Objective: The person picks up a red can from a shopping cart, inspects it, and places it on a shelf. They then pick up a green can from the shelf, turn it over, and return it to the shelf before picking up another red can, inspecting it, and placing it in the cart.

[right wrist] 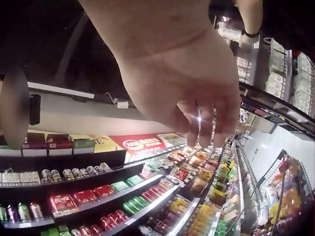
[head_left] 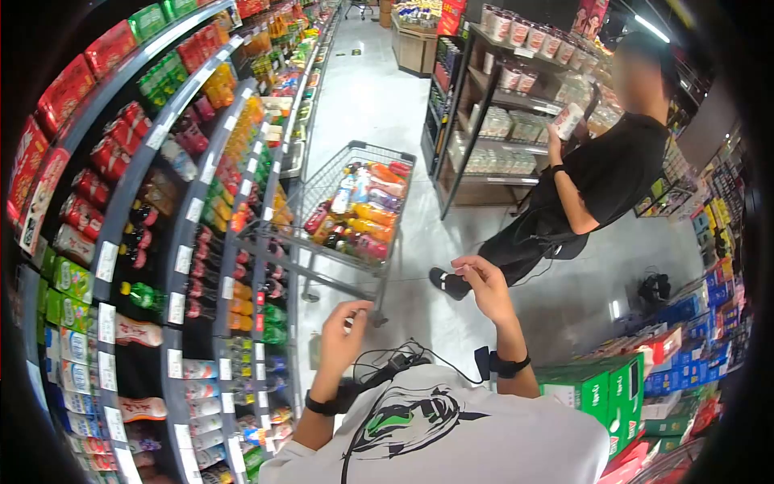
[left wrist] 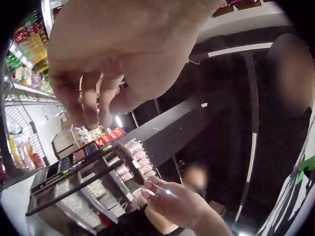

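Note:
My left hand (head_left: 343,335) is raised in front of the body near the drinks shelf, its fingers loosely bent. To the right, my right hand (head_left: 488,290) is held up at about the same height, fingers loosely bent with the thumb near them. Neither hand shows anything in its grasp. In the left wrist view, the fingers of the left hand (left wrist: 118,59) hang down. Likewise, the right hand (right wrist: 182,73) hangs in the right wrist view. Ahead of both hands stands a shopping cart (head_left: 302,189) piled with colourful drink bottles (head_left: 371,218), apart from the hands.
Shelves of bottles and cans (head_left: 173,234) run along the left. At front right, a person in black (head_left: 621,173) holds a white container (head_left: 568,121) beside a rack of jars (head_left: 504,149). Green boxes (head_left: 597,395) are stacked at the right. Grey floor (head_left: 363,81) stretches beyond the cart.

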The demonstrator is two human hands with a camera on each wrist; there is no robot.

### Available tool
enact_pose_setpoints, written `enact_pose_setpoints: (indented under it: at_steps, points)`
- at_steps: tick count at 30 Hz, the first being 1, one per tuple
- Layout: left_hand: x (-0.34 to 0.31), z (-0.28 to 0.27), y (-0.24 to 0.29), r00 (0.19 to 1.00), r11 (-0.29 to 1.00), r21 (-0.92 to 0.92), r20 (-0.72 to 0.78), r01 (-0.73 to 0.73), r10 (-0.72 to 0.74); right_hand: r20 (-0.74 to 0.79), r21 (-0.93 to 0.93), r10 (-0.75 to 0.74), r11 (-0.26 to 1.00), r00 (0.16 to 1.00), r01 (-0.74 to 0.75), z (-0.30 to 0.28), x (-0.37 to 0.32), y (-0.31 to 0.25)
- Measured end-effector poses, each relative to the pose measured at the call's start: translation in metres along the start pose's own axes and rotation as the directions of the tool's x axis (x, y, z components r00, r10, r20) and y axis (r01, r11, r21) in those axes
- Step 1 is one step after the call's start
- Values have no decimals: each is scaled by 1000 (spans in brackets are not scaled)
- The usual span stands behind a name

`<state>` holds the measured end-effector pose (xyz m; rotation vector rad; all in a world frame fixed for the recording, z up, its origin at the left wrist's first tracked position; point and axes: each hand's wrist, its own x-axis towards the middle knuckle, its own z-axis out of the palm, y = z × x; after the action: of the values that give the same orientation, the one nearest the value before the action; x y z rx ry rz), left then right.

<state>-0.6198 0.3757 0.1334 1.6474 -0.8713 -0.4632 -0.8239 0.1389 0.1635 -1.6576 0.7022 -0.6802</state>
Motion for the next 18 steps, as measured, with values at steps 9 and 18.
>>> enact_pose_setpoints:
  at_steps: [9, 18]
  points:
    - [33, 73, -77, 982, 981, 172, -179, 95, -63, 24, -37, 3, 999, 1000, -2, -122, 20, 23]
    - [61, 68, -100, 862, 783, 364, -176, 505, -475, 234, -11, 77, 997, 969, -77, -89, 78, 44]
